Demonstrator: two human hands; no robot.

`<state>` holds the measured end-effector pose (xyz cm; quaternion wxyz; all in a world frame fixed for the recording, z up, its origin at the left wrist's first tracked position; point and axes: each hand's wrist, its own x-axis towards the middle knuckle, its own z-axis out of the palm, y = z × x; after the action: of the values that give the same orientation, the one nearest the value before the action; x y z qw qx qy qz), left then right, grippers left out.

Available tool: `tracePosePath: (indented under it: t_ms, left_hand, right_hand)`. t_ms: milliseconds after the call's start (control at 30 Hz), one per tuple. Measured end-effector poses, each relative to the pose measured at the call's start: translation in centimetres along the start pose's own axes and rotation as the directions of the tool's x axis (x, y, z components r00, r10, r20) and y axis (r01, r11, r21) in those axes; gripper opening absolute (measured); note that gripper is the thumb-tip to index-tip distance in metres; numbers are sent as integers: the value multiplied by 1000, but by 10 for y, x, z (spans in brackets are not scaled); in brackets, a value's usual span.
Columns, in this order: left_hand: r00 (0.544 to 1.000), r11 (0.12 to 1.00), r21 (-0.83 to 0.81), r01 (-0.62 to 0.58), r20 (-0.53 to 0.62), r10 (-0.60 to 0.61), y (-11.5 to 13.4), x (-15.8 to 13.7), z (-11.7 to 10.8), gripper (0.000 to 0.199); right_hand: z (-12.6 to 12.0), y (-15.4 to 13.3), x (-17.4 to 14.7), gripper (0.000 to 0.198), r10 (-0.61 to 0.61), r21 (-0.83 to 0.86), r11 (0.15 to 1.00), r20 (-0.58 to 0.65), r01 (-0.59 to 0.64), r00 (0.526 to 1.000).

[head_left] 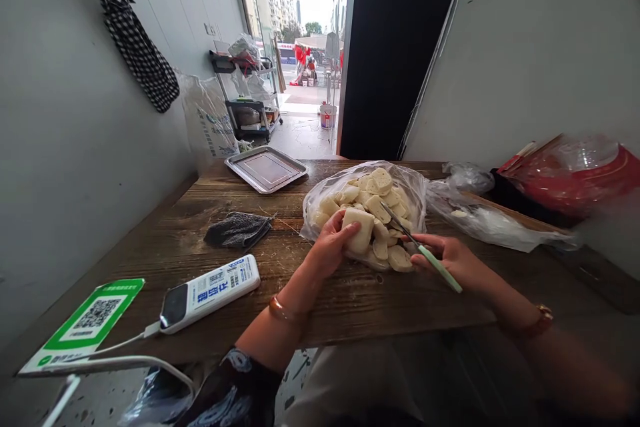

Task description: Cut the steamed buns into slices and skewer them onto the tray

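My left hand (334,245) grips a pale, squarish steamed bun (359,230) with a smooth surface, held above the near side of an open clear plastic bag (320,197). Inside and on the bag lies a pile of cut slices (381,181), some with porous faces. My right hand (447,259) is closed round a knife (434,263) with a light green handle. Its narrow dark blade points up and left over the slices, apart from the bun as far as I can see. Part of the bun sits behind my left thumb and fingers.
A metal tray (267,169) stands at the table's far left, with a dark grey cloth (239,229) nearer. Left of my arm lie a white power bank (213,292) with a cable and a green QR card (93,320). Plastic bags (493,213) and a red bag (575,177) crowd the right.
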<state>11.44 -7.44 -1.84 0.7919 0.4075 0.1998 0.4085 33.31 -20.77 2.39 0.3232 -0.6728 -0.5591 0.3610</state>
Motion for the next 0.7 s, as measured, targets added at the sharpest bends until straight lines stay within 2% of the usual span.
tracePosePath:
  t_ms: [133, 300, 700]
  left_hand:
    - [999, 998, 42, -38, 11, 38, 0, -2, 1, 50]
    - [998, 996, 68, -66, 23, 65, 0, -3, 2, 50]
    - [997, 997, 23, -78, 28, 77, 0, -4, 4, 47]
  right_hand:
    - [-8, -9, -11, 74, -90, -153, 984, 2, 89, 996]
    - [-11, -10, -17, 74, -123, -274, 954, 10, 121, 992]
    - [-6, -16, -12, 76, -150, -337, 930, 22, 149, 988]
